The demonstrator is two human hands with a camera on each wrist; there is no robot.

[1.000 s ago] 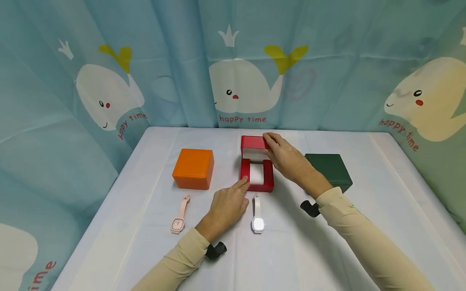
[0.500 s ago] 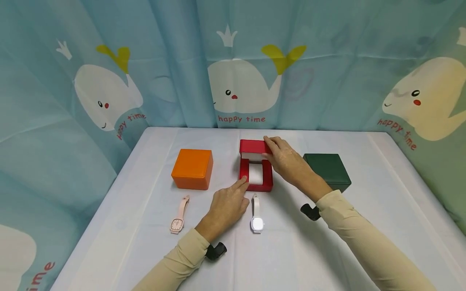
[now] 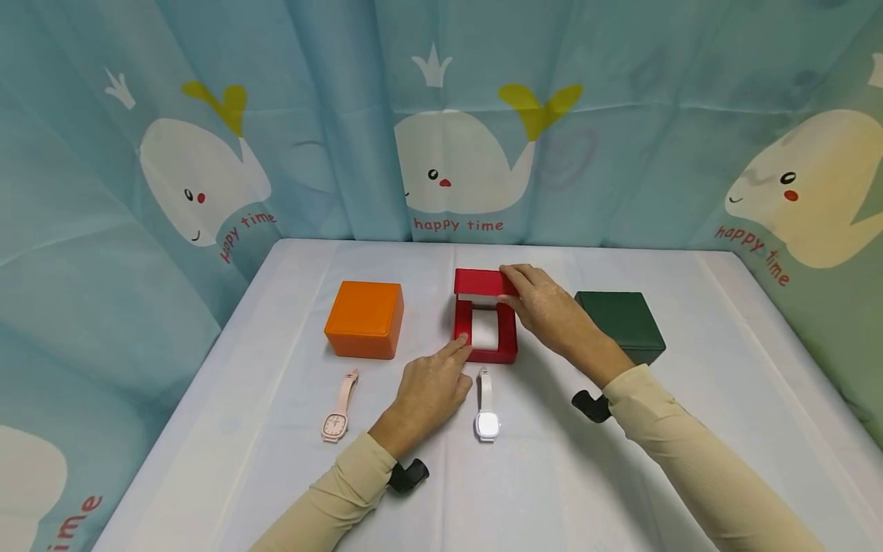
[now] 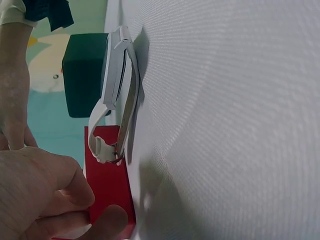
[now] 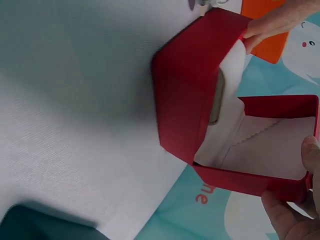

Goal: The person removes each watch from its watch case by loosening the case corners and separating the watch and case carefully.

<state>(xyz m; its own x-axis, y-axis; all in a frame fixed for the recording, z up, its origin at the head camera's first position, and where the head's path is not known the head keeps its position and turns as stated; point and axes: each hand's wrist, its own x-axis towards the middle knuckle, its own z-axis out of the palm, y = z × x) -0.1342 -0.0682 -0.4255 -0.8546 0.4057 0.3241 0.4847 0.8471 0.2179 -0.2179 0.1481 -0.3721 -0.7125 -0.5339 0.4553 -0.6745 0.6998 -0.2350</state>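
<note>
A red watch box [image 3: 507, 330] stands with its lid [image 3: 479, 282] raised and a white cushion [image 3: 485, 330] inside. My right hand [image 3: 545, 310] grips the lid's right side, thumb inside and fingers outside in the right wrist view. At the base's front left corner, my left hand [image 3: 428, 387] holds the box with thumb and fingers. A white watch [image 3: 487, 418] lies in front of the box, its strap buckled into a loop in the left wrist view [image 4: 116, 75]. On the cushion a grey-brown rounded patch [image 5: 217, 97] shows; I cannot tell what it is.
An orange box [image 3: 364, 320] stands shut to the left, with a pink watch [image 3: 338, 418] lying in front of it. To the right is a closed dark green box [image 3: 621, 322], partly behind my right forearm. A whale-print curtain [image 3: 331, 153] hangs behind the white table [image 3: 276, 330].
The red lid has tipped forward and down toward the base, with my right hand moving along with it. My left hand stays on the base's corner.
</note>
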